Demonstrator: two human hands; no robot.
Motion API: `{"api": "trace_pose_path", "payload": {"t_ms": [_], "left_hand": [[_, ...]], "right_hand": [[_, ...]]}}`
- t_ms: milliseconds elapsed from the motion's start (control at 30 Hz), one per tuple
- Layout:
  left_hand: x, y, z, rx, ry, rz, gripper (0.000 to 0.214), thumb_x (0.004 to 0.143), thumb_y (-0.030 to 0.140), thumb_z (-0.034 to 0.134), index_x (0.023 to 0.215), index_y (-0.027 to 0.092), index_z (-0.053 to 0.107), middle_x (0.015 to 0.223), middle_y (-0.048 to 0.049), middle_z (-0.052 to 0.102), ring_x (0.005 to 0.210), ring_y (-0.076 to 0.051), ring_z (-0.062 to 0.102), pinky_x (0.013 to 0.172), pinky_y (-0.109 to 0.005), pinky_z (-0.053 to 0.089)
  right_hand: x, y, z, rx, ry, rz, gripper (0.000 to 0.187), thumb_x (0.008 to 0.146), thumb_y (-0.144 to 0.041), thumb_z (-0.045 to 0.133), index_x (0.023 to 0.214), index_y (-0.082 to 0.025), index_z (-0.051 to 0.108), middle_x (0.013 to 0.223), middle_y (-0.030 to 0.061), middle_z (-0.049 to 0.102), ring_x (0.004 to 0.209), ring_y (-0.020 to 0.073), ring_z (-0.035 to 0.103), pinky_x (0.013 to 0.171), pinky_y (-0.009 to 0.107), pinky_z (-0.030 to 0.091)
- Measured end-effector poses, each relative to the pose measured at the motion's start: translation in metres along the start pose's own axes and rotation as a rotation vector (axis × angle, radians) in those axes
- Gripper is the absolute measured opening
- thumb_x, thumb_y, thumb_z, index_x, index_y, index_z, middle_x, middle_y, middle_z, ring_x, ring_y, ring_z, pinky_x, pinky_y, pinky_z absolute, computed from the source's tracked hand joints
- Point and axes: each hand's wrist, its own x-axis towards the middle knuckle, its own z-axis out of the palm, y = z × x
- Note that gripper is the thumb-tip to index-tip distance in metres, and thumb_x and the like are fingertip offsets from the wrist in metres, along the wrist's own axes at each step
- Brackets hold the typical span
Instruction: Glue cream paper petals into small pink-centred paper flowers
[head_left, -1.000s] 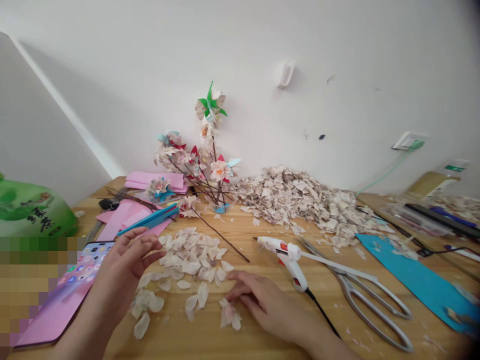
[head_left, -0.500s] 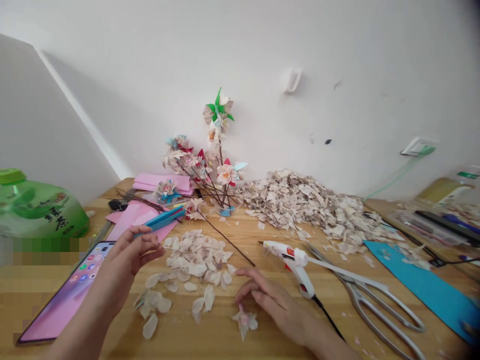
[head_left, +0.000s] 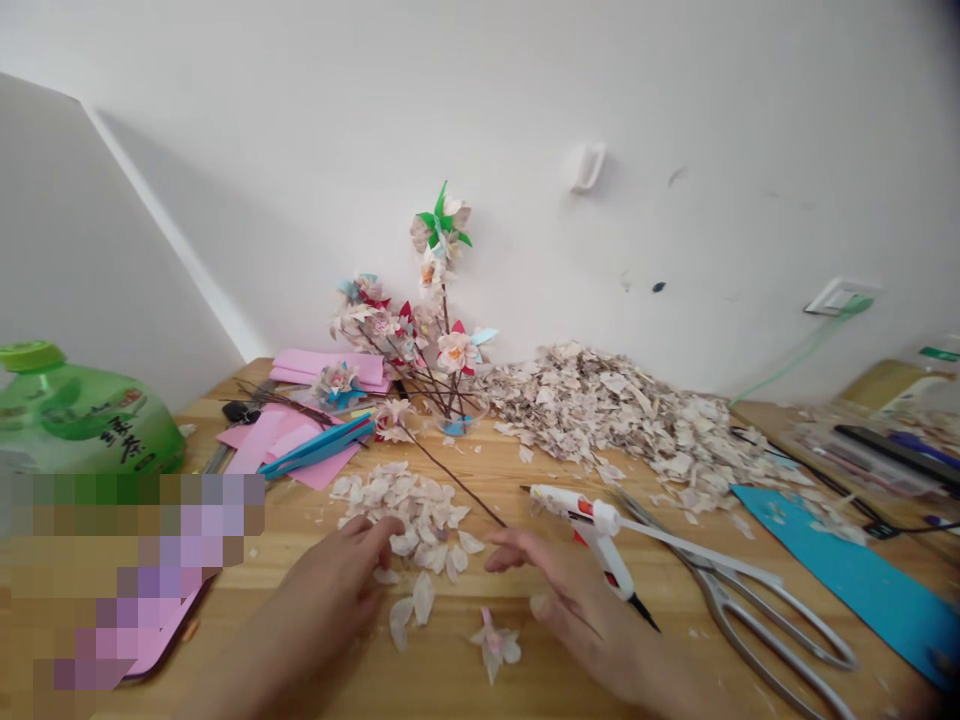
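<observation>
My left hand (head_left: 346, 572) is low over the table at the near left edge of a small heap of pale petals (head_left: 431, 515). Its visible fingers are bent and apart, nothing shows between them, and its underside is hidden. My right hand (head_left: 559, 585) hovers right of the heap, fingers loosely parted and holding nothing. Just left of it and nearer to me, a small pale flower with a pink stem (head_left: 493, 648) lies on the wood. Two loose petals (head_left: 411, 608) lie between the hands. A brown twig (head_left: 454, 475) with a blossom ends close to my right fingertips.
On the right lie a white glue gun (head_left: 592, 525), large metal scissors (head_left: 739, 610) and a blue sheet (head_left: 840, 580). Behind are a big pile of dry petals (head_left: 600, 400) and flowering twigs (head_left: 457, 350). At left are blue tweezers (head_left: 319, 447), pink paper (head_left: 277, 440) and a green bottle (head_left: 90, 410).
My left hand has moved right and down from beside the tweezers to the petal heap, covering the loose petals there. My right hand has let go of the small flower and lifted slightly away.
</observation>
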Motion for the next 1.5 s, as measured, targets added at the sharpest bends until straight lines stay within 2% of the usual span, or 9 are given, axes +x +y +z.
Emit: {"api": "trace_pose_path", "payload": {"t_ms": [133, 267, 400, 567, 700, 900, 1000, 1167, 1500], "left_hand": [[0.004, -0.003, 0.000, -0.062, 0.042, -0.009, 0.042, 0.062, 0.004, 0.045, 0.096, 0.027, 0.055, 0.081, -0.0013, 0.064, 0.075, -0.019, 0.060, 0.070, -0.029, 0.040], [0.004, 0.001, -0.004, -0.116, 0.060, -0.005, 0.041, 0.067, 0.008, 0.045, 0.103, 0.027, 0.047, 0.082, -0.0005, 0.065, 0.076, -0.020, 0.060, 0.071, -0.031, 0.040], [0.002, 0.009, -0.002, -0.299, 0.089, -0.017, 0.042, 0.070, 0.010, 0.046, 0.108, 0.028, 0.039, 0.079, 0.0018, 0.064, 0.076, -0.019, 0.061, 0.074, -0.032, 0.041], [0.000, 0.017, 0.008, -0.435, 0.095, 0.016, 0.045, 0.074, 0.016, 0.049, 0.112, 0.031, 0.033, 0.077, 0.0039, 0.063, 0.074, -0.018, 0.061, 0.073, -0.032, 0.042], [-0.002, 0.022, 0.007, -0.481, 0.098, 0.016, 0.047, 0.071, 0.010, 0.048, 0.111, 0.032, 0.036, 0.076, 0.0046, 0.063, 0.070, -0.017, 0.059, 0.069, -0.030, 0.042], [0.001, 0.024, 0.002, -0.862, 0.071, -0.119, 0.036, 0.076, 0.024, 0.054, 0.110, 0.027, 0.040, 0.089, -0.0013, 0.064, 0.074, -0.016, 0.059, 0.068, -0.029, 0.043], [0.004, 0.027, 0.006, -1.084, 0.032, -0.198, 0.037, 0.071, 0.033, 0.063, 0.102, 0.023, 0.045, 0.074, 0.0005, 0.064, 0.071, -0.016, 0.061, 0.064, -0.029, 0.044], [0.004, 0.035, 0.012, -1.234, 0.044, -0.351, 0.043, 0.060, 0.036, 0.073, 0.090, 0.022, 0.045, 0.058, 0.0064, 0.062, 0.059, -0.013, 0.061, 0.060, -0.025, 0.045], [0.006, 0.032, 0.026, -1.180, 0.181, -0.177, 0.043, 0.064, 0.032, 0.072, 0.091, 0.025, 0.039, 0.057, 0.0086, 0.061, 0.050, -0.011, 0.057, 0.048, -0.021, 0.037]], "right_hand": [[0.000, -0.009, -0.011, -0.041, 0.050, 0.025, 0.039, 0.087, -0.047, 0.040, 0.120, -0.027, 0.047, 0.106, 0.0079, 0.062, 0.101, 0.0251, 0.055, 0.089, 0.039, 0.040], [0.009, -0.021, -0.010, 0.019, 0.100, 0.160, 0.026, 0.085, -0.038, 0.050, 0.107, -0.026, 0.053, 0.097, 0.0041, 0.064, 0.093, 0.0211, 0.059, 0.079, 0.032, 0.045], [0.028, -0.030, 0.013, 0.155, 0.133, 0.255, 0.016, 0.079, -0.024, 0.056, 0.095, -0.023, 0.053, 0.088, 0.0024, 0.064, 0.085, 0.0186, 0.060, 0.064, 0.026, 0.048], [0.053, -0.028, 0.050, 0.328, 0.157, 0.240, 0.034, 0.064, -0.015, 0.067, 0.092, -0.022, 0.048, 0.079, -0.0007, 0.063, 0.071, 0.0154, 0.060, 0.065, 0.027, 0.048], [0.062, -0.024, 0.060, 0.422, 0.189, 0.268, 0.033, 0.063, -0.007, 0.061, 0.086, -0.024, 0.045, 0.066, -0.0054, 0.062, 0.063, 0.0143, 0.060, 0.059, 0.025, 0.045], [0.065, -0.018, 0.055, 0.773, 0.267, 0.361, 0.039, 0.055, -0.016, 0.071, 0.077, -0.024, 0.040, 0.059, -0.0072, 0.065, 0.058, 0.0145, 0.062, 0.062, 0.027, 0.044], [0.063, -0.016, 0.053, 0.892, 0.279, 0.382, 0.045, 0.052, -0.023, 0.076, 0.077, -0.023, 0.038, 0.057, -0.0072, 0.066, 0.054, 0.0132, 0.061, 0.060, 0.026, 0.044], [0.057, -0.019, 0.051, 0.990, 0.267, 0.401, 0.050, 0.050, -0.023, 0.080, 0.079, -0.022, 0.039, 0.059, -0.0078, 0.066, 0.054, 0.0119, 0.063, 0.062, 0.025, 0.046], [0.051, -0.012, 0.047, 0.920, 0.164, 0.431, 0.051, 0.053, -0.024, 0.080, 0.085, -0.022, 0.041, 0.064, -0.0070, 0.068, 0.057, 0.0129, 0.065, 0.056, 0.023, 0.044]]}}
